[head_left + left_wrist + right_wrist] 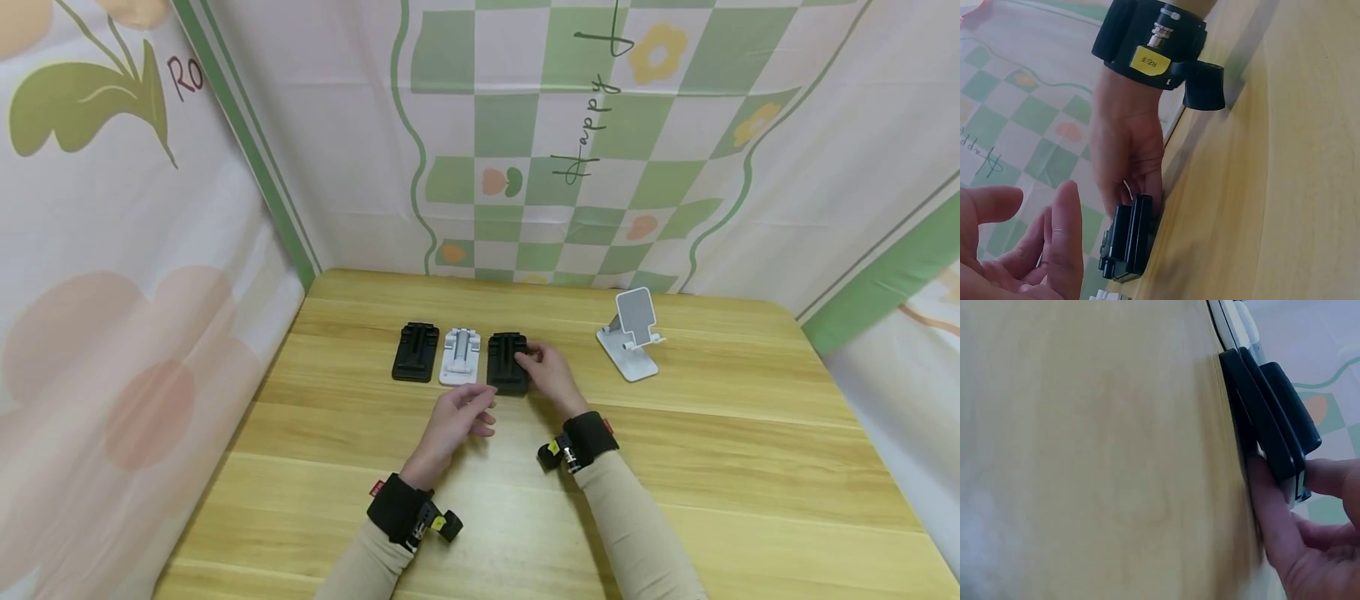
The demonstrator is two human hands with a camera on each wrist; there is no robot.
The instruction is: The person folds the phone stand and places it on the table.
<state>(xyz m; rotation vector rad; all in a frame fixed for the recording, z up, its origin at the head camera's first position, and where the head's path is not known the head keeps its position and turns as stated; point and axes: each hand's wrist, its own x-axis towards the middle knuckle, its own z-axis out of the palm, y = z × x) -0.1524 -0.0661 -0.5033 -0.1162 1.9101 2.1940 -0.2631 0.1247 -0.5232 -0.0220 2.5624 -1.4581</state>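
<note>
Three folded phone stands lie in a row in the head view: a black one [416,353] on the left, a white one [451,372] in the middle and another black one [501,367] on the right. My right hand [553,379] pinches the right-hand black stand by its right side, thumb on top. In the right wrist view, a finger reaches under this black stand [1266,415], whose near edge is tilted off the table. Just in front of the row hovers my left hand [453,421], fingers relaxed and holding nothing; the left wrist view shows its thumb and fingers apart.
An unfolded white phone stand with a grey pad [636,319] stands upright to the right of the row. The wooden table [750,467] meets a patterned cloth backdrop [352,167] at its back edge. Both wrists wear black camera bands.
</note>
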